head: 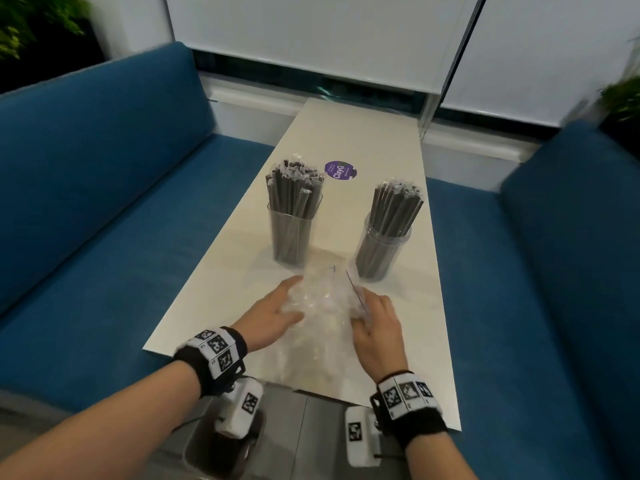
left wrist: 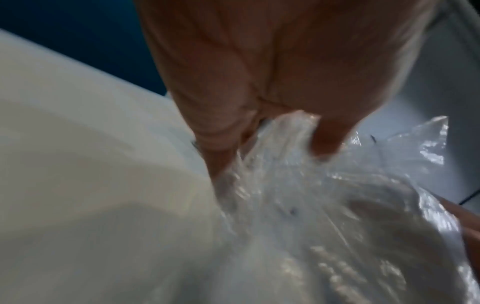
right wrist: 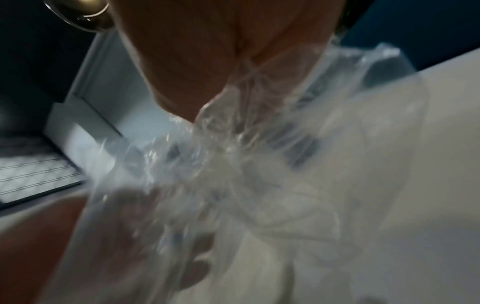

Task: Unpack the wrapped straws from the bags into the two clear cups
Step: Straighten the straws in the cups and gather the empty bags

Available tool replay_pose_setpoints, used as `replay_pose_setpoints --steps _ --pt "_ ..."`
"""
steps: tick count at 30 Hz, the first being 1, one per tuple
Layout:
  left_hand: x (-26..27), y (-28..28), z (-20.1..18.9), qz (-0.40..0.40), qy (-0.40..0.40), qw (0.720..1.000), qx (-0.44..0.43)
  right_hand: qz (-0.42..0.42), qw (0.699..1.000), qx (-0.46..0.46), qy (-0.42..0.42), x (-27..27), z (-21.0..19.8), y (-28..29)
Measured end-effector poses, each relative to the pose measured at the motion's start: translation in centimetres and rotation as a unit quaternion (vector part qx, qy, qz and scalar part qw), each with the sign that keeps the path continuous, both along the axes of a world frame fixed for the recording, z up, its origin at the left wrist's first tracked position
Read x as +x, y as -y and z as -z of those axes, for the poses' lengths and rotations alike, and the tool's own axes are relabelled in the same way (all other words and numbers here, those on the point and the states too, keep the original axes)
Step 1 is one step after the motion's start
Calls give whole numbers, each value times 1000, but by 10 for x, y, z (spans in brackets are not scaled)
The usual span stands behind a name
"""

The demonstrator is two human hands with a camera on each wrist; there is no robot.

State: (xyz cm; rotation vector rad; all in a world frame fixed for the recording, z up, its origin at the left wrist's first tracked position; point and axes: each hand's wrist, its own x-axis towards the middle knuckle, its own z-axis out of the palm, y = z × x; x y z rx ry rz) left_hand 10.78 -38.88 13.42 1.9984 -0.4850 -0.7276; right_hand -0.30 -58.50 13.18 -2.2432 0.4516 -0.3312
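Observation:
Two clear cups stand on the white table (head: 391, 161), each packed with upright grey wrapped straws: the left cup (head: 292, 233) and the right cup (head: 381, 249). In front of them a crumpled clear plastic bag (head: 323, 299) sits between my hands, with no straws showing inside it. My left hand (head: 277, 311) grips the bag's left side, and the left wrist view shows thumb and fingers pinching the bag (left wrist: 298, 185). My right hand (head: 372, 322) grips its right side, with the bag (right wrist: 246, 164) bunched in the fingers.
Blue bench seats (head: 104, 209) flank the narrow table on both sides. A round purple sticker (head: 340, 170) lies on the table beyond the left cup. A white wall and window sill close off the far end.

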Motion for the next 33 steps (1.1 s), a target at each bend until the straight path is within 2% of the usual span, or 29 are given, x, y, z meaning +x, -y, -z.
replay_pose_setpoints --steps 2,3,6,8,10,11,13,14,16,18,20,22,25,27,29,30,33 --pt "-27 18 -9 -22 -133 981 -136 -43 997 59 21 0 -11 -20" --pt "-36 25 -11 -40 -160 970 -180 -69 994 83 13 -3 -15 -28" --pt "-55 33 -12 -148 -128 949 -249 -178 969 166 -31 -15 -27 -35" --pt "-62 28 -15 -216 -124 932 -264 -258 949 168 -63 -29 -38 -30" --pt "-65 22 -19 -247 -141 914 -288 -306 948 74 -43 -48 -42 -19" --pt "-64 19 -21 -268 -168 895 -314 -326 945 1 -7 -59 -42 -13" --pt "-70 16 -33 -315 -215 846 -373 -361 918 -141 80 -73 -33 -6" --pt "-74 14 -39 -339 -213 834 -380 -369 903 -187 119 -75 -26 -4" --pt "-89 13 -48 -320 -219 837 -386 -372 886 -206 184 -70 -17 -2" --pt "-106 14 -53 -271 -239 849 -385 -365 888 -177 217 -64 -19 -1" --pt "-116 10 -49 -240 -194 884 -351 -349 915 -63 190 -60 -22 1" --pt "-123 3 -48 -223 -173 906 -315 -318 936 65 139 -57 -22 -1" --pt "-136 -9 -53 -235 -182 905 -305 -240 946 175 129 -54 -24 -15" --pt "-148 -15 -58 -242 -185 902 -305 -187 953 229 71 -51 -24 -21" --pt "-167 -26 -69 -255 -168 901 -308 -219 937 270 16 -48 -21 -24" --pt "-166 -35 -61 -253 -157 907 -298 -248 926 286 0 -47 -20 -28" --pt "-171 -65 -55 -194 -158 947 -204 -261 896 359 -9 -42 -18 -46"
